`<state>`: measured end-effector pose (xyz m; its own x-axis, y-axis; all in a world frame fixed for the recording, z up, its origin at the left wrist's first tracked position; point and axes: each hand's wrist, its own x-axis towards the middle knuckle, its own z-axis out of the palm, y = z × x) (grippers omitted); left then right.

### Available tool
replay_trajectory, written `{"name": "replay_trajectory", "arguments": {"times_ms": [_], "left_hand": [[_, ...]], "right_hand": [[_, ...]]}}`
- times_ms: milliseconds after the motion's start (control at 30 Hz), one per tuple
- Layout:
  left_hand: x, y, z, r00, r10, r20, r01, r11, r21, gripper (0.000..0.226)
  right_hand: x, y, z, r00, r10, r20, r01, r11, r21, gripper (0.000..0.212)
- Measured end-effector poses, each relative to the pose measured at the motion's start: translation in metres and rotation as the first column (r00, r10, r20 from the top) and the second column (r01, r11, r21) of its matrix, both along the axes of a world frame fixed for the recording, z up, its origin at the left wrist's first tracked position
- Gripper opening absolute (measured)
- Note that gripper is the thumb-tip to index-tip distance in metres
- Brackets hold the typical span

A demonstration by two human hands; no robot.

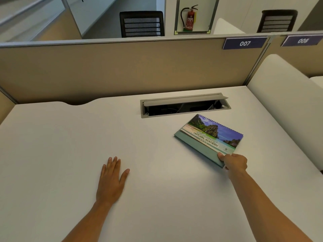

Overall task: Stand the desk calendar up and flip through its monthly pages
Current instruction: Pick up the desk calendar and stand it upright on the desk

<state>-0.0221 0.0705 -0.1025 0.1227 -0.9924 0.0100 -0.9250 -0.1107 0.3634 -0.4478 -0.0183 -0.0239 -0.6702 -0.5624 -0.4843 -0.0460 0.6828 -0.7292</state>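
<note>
The desk calendar (208, 135) lies flat and folded on the white desk (70, 137), right of centre. Its cover shows a beach and cliffs with the words "Natural Scenery"; the spiral binding runs along its far edge and a teal base sticks out at the near edge. My right hand (233, 162) grips the calendar's near right corner, thumb on top. My left hand (111, 179) rests flat on the desk to the left, palm down, fingers slightly spread, holding nothing.
An open cable tray (185, 106) with a raised grey lid is set into the desk just behind the calendar. A beige partition (122, 70) closes the back. A white side panel (283, 102) stands on the right.
</note>
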Motion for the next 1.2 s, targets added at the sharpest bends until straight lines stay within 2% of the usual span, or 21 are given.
{"name": "replay_trajectory", "arguments": {"times_ms": [100, 200, 267, 367, 500, 600, 733, 900, 1200], "left_hand": [[-0.009, 0.004, 0.004, 0.992, 0.042, -0.119, -0.048, 0.998, -0.049, 0.073], [-0.027, 0.002, 0.015, 0.94, 0.126, -0.318, -0.152, 0.987, -0.059, 0.064], [-0.04, 0.0, 0.027, 0.843, 0.194, -0.502, -0.234, 0.972, -0.017, 0.061], [-0.057, -0.004, 0.046, 0.628, 0.24, -0.741, -0.279, 0.958, 0.074, 0.061], [-0.062, -0.015, 0.065, 0.495, 0.179, -0.85, -0.168, 0.98, 0.108, 0.068], [-0.052, -0.02, 0.071, 0.385, 0.158, -0.909, -0.172, 0.98, 0.097, 0.065], [-0.022, -0.018, 0.075, 0.401, 0.13, -0.907, -0.202, 0.978, 0.05, 0.046], [0.014, -0.015, 0.076, 0.497, 0.124, -0.859, -0.218, 0.976, 0.015, 0.052], [0.053, -0.025, 0.058, 0.59, 0.23, -0.774, -0.452, 0.888, -0.08, 0.042]], "right_hand": [[0.011, 0.011, 0.005, 0.995, 0.079, 0.064, -0.074, 0.994, -0.084, 0.022], [0.021, 0.024, 0.013, 0.974, 0.151, 0.17, -0.122, 0.978, -0.171, 0.017], [0.029, 0.036, 0.018, 0.958, 0.196, 0.211, -0.147, 0.963, -0.225, 0.019], [0.043, 0.051, 0.023, 0.93, 0.287, 0.229, -0.21, 0.927, -0.31, 0.016], [0.067, 0.057, 0.029, 0.868, 0.438, 0.234, -0.322, 0.855, -0.408, 0.016], [0.083, 0.053, 0.031, 0.814, 0.524, 0.251, -0.379, 0.806, -0.456, 0.017], [0.101, 0.045, 0.03, 0.749, 0.622, 0.23, -0.465, 0.739, -0.487, 0.019], [0.133, 0.028, 0.028, 0.655, 0.75, 0.099, -0.612, 0.602, -0.513, 0.018], [0.217, -0.038, 0.019, 0.58, 0.796, -0.174, -0.757, 0.448, -0.476, 0.019]]}}
